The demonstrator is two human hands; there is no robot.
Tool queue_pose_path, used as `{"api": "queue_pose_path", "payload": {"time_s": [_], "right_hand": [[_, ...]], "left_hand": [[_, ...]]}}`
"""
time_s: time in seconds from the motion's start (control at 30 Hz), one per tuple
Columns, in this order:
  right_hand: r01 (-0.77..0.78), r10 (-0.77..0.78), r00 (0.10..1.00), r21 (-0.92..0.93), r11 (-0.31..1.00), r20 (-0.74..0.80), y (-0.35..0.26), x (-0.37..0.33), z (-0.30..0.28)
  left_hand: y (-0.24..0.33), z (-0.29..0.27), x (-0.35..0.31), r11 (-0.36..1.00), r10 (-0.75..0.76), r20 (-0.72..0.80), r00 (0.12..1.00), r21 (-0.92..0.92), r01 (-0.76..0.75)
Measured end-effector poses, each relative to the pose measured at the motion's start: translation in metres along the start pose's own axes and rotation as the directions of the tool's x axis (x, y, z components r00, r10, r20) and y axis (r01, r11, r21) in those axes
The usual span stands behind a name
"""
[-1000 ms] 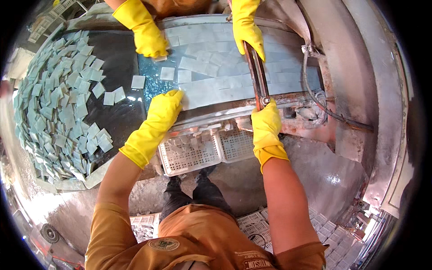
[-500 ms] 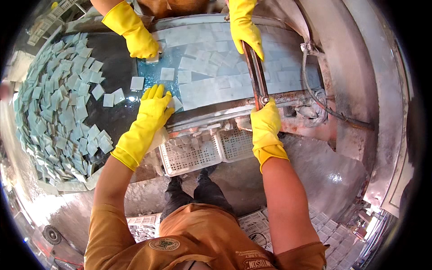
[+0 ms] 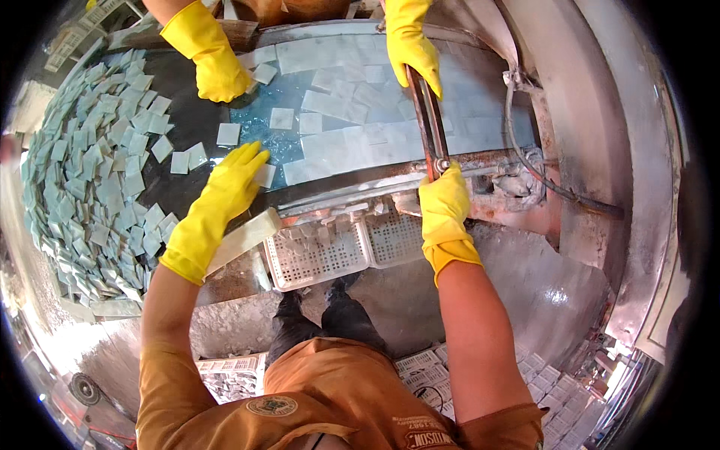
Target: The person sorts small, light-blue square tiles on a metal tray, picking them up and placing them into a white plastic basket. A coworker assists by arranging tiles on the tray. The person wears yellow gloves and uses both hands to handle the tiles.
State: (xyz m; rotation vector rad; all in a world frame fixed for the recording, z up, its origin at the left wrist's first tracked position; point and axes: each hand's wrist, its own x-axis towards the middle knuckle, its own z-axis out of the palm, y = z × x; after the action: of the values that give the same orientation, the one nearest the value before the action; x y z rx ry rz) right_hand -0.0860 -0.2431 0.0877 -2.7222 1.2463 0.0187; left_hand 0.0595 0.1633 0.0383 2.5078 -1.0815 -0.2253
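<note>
left fingers [image 3: 245,155]: stretched out nearly straight, with only small gaps between them; nothing is seen gripped. the thumb is hidden.
left hand [image 3: 223,186]: held low over the table's dark part [image 3: 169,86], tilted toward the far right. a square tile [image 3: 265,175] is set just beside the fingers; whether it is touched cannot be told.
right hand [image 3: 446,202]: closed firmly around the near end of a twin-railed metal bar [image 3: 424,120], by a bolt at the near edge.
bar: laid across the table from far side to near edge; its far end is held by 1 gloved hand of a co-worker [image 3: 416,64].
other co-worker hand [image 3: 223,75]: curled, placed near the far edge, beside a loose tile [image 3: 265,73].
laid tiles [image 3: 360,146]: set in pale rows on the wet blue part, passed under by the bar.
near edge [image 3: 352,187]: bordered by a grey rail; 2 white baskets [image 3: 319,255] are placed below it.
room, left: a dark gap is left between the left fingertips and the tile heap [image 3: 97,176], narrowed by 3 loose tiles [image 3: 228,134].
room, right: limited by a hose [image 3: 574,199] and a curved metal wall [image 3: 592,127].
</note>
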Motion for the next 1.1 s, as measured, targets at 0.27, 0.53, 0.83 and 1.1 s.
{"api": "queue_pose_path", "payload": {"time_s": [0.27,0.53,0.83,1.1], "right_hand": [[0.006,-0.006,1.0,0.024,1.0,-0.009,-0.002,0.0,0.003],[0.014,-0.014,1.0,0.004,1.0,-0.012,0.002,0.003,0.006],[-0.003,0.003,1.0,-0.037,0.999,0.01,-0.008,-0.001,-0.001],[0.017,-0.017,1.0,0.012,1.0,0.009,-0.003,0.002,0.005]], "left_hand": [[0.022,0.01,0.0,0.987,-0.116,0.058,0.992,0.119,0.108],[0.006,-0.017,0.037,0.984,0.041,0.272,0.961,-0.178,0.008],[-0.01,0.028,0.098,0.991,0.067,-0.162,0.985,0.122,-0.048],[0.069,0.073,0.053,0.985,-0.112,-0.163,0.98,0.114,0.132]]}}
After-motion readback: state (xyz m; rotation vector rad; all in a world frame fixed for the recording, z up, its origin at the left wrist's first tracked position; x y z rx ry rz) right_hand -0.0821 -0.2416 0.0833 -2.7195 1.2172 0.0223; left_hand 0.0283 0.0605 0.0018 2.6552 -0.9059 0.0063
